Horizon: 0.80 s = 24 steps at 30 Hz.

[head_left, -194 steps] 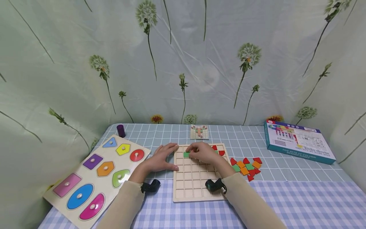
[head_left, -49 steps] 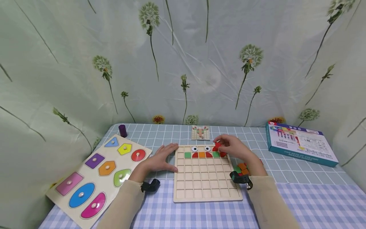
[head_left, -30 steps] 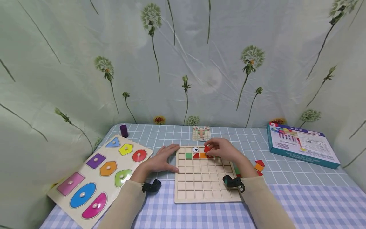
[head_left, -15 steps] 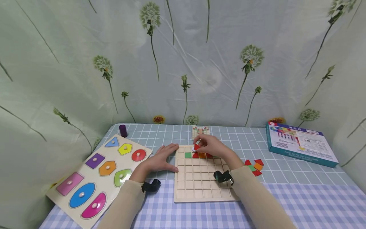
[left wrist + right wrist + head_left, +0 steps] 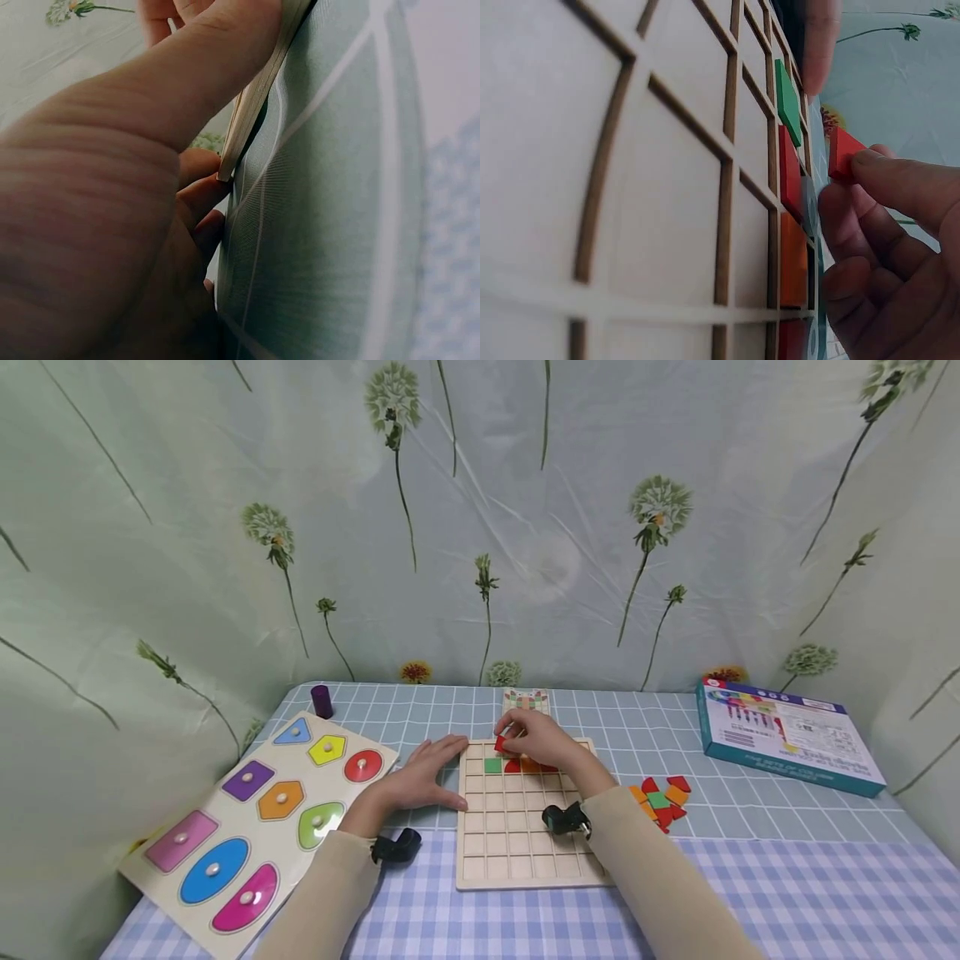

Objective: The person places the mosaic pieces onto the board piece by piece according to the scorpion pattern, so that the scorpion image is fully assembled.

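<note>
My right hand pinches a red tile between thumb and fingers, just above the top row of the wooden grid board. Below that row lie a green square tile, a red curved tile and an orange tile, all set in cells. Eye tiles in the top row are mostly hidden by the right hand. With fingers spread, my left hand rests against the board's left edge; the left wrist view shows its thumb and fingertips touching the rim.
Right of the board lies a pile of red, orange and green tiles. A small pattern card stands behind it. A knobbed shape puzzle lies left, a purple cylinder behind it. A flat box lies at back right.
The right hand has carried the red tile leftward along the top row, from the board's right corner toward its upper left. The left hand has stayed at the edge.
</note>
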### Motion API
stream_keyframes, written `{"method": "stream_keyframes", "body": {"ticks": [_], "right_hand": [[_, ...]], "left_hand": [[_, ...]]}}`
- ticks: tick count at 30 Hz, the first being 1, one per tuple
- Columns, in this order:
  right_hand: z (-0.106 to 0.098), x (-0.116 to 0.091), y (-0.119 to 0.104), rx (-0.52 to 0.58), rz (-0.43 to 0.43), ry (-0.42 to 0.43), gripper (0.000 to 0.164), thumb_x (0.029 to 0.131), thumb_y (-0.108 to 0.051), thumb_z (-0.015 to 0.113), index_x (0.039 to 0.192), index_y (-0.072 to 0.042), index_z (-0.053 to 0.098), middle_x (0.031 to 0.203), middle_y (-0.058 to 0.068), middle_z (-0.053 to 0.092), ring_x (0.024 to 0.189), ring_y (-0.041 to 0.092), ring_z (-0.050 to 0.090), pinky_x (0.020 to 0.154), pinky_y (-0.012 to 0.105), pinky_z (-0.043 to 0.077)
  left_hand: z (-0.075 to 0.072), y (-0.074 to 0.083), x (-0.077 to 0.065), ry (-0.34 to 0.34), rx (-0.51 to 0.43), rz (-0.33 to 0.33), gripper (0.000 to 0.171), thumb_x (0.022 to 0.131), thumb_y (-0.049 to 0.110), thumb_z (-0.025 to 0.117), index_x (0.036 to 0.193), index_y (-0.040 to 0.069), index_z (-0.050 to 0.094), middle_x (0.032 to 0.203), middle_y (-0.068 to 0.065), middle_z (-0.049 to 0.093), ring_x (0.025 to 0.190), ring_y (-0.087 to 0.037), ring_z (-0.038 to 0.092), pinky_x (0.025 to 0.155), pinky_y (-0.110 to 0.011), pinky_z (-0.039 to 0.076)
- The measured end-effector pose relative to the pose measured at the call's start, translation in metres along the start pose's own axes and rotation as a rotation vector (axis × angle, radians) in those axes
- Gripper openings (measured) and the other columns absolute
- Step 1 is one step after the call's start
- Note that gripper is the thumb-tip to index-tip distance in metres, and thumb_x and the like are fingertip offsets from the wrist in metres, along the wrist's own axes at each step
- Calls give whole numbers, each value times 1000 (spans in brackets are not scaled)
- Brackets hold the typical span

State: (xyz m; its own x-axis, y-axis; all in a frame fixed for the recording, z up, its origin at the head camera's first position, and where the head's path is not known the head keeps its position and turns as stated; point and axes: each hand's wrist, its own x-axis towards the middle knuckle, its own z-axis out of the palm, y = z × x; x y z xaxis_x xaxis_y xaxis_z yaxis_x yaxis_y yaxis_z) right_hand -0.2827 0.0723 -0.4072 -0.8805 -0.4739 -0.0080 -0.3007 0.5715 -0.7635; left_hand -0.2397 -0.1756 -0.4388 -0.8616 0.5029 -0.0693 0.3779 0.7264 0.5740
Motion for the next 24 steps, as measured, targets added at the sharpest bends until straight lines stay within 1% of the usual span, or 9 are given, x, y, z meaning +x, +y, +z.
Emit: {"method": "stream_keyframes", "body": {"ticks": [2, 7, 13, 19, 24], "right_hand": [[2, 1, -1, 13, 1, 1, 17, 94, -7, 66, 111, -6, 67, 90, 8, 66, 78, 14, 59, 71, 25, 49], [6, 5, -3, 36, -11, -5, 17, 94, -5, 65, 111, -4, 67, 92, 9, 67, 80, 14, 60, 73, 25, 51], [11, 9, -7, -2, -15, 7, 15, 94, -6, 66, 108, -7, 69, 92, 6, 66, 80, 14, 58, 73, 26, 50], [14, 11, -7, -42, 1, 11, 13, 94, -6, 65, 105, -10, 70, 88, 5, 64, 74, 14, 53, 68, 24, 46], [16, 11, -8, -66, -8, 14, 14, 93, -4, 64, 104, -11, 71, 86, 4, 64, 73, 15, 53, 68, 25, 45]], "left_hand": [[0, 0, 0, -2, 6, 1, 101, 77, 45, 83, 157, 12, 31, 165, -8, 29, 156, -30, 17, 128, -56, 4], [1, -1, 1, 8, 33, 28, 102, 77, 46, 83, 157, 9, 31, 164, -11, 30, 155, -32, 20, 127, -57, 6], [2, 0, 1, 3, 27, -2, 102, 77, 47, 83, 157, 13, 31, 165, -8, 29, 156, -29, 18, 128, -56, 5], [1, 1, 1, 10, 34, 5, 102, 76, 47, 84, 157, 12, 32, 165, -9, 30, 155, -30, 19, 127, -56, 6], [1, 2, 0, 5, 26, -15, 102, 76, 47, 84, 157, 13, 31, 165, -8, 29, 156, -30, 17, 128, -55, 4]]}}
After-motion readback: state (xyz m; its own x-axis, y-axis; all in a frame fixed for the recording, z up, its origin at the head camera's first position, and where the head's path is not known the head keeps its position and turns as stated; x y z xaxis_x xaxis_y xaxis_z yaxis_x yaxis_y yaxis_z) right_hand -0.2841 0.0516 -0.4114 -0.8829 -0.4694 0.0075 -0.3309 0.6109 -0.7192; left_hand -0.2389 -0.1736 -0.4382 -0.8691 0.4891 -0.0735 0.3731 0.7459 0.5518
